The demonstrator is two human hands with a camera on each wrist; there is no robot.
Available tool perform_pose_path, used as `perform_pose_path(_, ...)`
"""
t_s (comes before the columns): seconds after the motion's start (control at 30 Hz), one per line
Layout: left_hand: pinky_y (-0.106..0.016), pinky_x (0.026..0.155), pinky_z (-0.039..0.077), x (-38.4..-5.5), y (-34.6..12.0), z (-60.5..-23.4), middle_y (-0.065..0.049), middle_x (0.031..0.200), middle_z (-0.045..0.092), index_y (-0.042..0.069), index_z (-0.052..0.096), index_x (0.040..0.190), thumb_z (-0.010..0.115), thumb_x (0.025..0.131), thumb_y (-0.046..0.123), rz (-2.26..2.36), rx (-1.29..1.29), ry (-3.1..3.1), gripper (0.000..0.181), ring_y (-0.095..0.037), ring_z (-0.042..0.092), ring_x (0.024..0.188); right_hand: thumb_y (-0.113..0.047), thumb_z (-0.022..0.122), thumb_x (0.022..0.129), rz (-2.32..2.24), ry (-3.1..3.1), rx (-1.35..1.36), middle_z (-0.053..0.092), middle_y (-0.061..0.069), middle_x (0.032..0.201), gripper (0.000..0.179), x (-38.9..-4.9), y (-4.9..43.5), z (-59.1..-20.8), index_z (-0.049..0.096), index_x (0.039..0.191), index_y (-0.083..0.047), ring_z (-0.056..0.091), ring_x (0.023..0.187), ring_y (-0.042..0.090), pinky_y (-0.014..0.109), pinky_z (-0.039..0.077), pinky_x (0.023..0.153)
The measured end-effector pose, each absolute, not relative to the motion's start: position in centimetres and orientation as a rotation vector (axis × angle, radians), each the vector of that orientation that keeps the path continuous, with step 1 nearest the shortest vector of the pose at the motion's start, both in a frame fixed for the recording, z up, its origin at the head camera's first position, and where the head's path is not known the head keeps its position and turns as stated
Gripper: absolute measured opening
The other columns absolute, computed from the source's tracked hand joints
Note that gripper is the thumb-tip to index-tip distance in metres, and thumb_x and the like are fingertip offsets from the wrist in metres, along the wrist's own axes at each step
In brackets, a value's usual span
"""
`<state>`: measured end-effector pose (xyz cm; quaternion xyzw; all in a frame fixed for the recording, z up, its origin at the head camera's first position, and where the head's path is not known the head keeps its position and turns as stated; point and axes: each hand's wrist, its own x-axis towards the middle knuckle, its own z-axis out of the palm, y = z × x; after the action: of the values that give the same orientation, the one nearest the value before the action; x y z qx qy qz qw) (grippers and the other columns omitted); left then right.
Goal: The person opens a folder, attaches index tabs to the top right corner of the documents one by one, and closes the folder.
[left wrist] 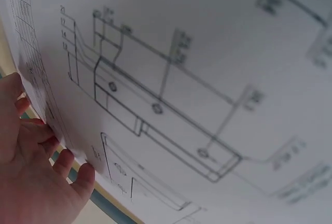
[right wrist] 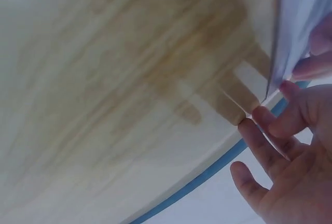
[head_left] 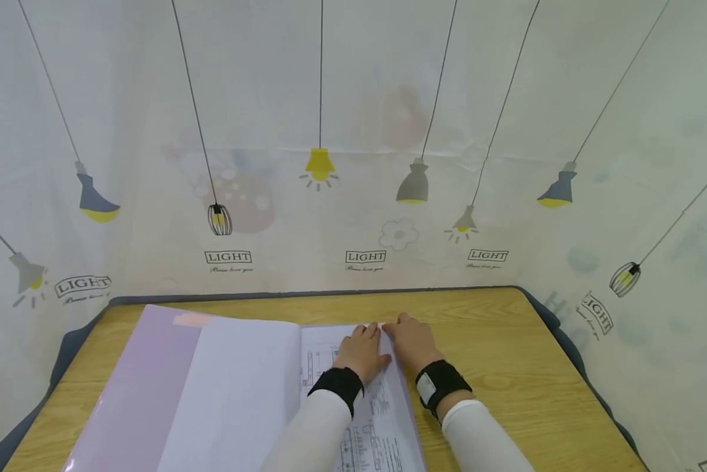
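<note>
An open purple document folder (head_left: 130, 387) lies on the table, with a blank white sheet (head_left: 229, 393) on its left side. A sheet of technical drawings (head_left: 383, 419) fills the right side. My left hand (head_left: 362, 354) rests on the drawing sheet near its far right corner, fingers extended; the left wrist view shows the line drawing (left wrist: 155, 105) close up beside that hand. At the folder's far right corner, my right hand (head_left: 414, 342) touches the edge. In the right wrist view, its fingertips (right wrist: 246, 125) meet the tabletop beside the folder's edge (right wrist: 275, 42); no clear grip shows.
The wood-patterned table (head_left: 542, 393) has a dark edge (head_left: 312, 294) around it. Behind and beside it hangs a pale curtain (head_left: 353, 78) printed with lamps. A pink-orange tab (head_left: 191, 319) shows at the folder's upper left.
</note>
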<state>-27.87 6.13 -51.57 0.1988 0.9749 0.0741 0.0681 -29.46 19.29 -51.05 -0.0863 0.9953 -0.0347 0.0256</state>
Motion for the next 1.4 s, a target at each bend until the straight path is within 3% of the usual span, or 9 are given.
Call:
perform_pose_path(0.33,-0.038,0.096,0.045,-27.2,6.6,-50.7,0.000,0.145,0.043,0.011,0.047,0.139,0.054,0.092,0.048,0.107,0.571,2.990,0.060,-0.019,0.042,0.130,-0.016,0.056,0.094,0.233,3.077,-0.170,0.060,0.009,0.115,0.024,-29.4,21.5,-51.0,0.069,0.115,-0.018,0.055,0.109,0.033,0.054,0.041,0.094)
perform_pose_path(0.57,-0.041,0.100,0.043,-28.0,6.2,-51.9,-0.004,0.147,0.041,0.007,0.044,0.140,0.054,0.092,0.048,0.209,0.595,2.959,0.064,-0.023,0.039,0.133,-0.014,0.054,0.094,0.126,3.063,-0.197,0.059,0.010,0.116,0.028,-29.2,21.5,-50.5,0.066,0.119,-0.017,0.055,0.109,0.033,0.054,0.041,0.094)
perform_pose_path(0.83,-0.041,0.109,0.033,-26.9,4.0,-51.1,-0.014,0.149,0.036,-0.003,0.040,0.140,0.059,0.092,0.035,0.570,0.640,2.824,0.063,-0.028,0.035,0.137,-0.008,0.055,0.092,-0.029,3.063,-0.177,0.058,0.012,0.112,0.029,-29.4,21.7,-50.8,0.068,0.117,-0.015,0.059,0.101,0.034,0.054,0.046,0.086)
perform_pose_path(1.1,-0.052,0.103,0.038,-23.5,-1.7,-47.8,-0.012,0.146,0.040,0.007,0.046,0.138,0.061,0.089,0.042,0.482,0.603,2.818,0.062,-0.033,0.038,0.134,-0.002,0.051,0.090,-0.182,3.065,-0.143,0.057,0.016,0.116,0.032,-29.6,21.9,-50.9,0.068,0.116,-0.009,0.059,0.097,0.034,0.047,0.051,0.079)
perform_pose_path(1.4,-0.054,0.091,0.045,-19.9,-8.8,-47.1,-0.014,0.135,0.051,0.007,0.056,0.128,0.072,0.082,0.036,0.503,0.451,2.935,0.057,-0.035,0.048,0.123,-0.004,0.053,0.089,-0.221,3.015,-0.101,0.056,0.016,0.118,0.034,-29.6,22.0,-50.5,0.065,0.120,-0.008,0.057,0.093,0.029,0.044,0.051,0.077)
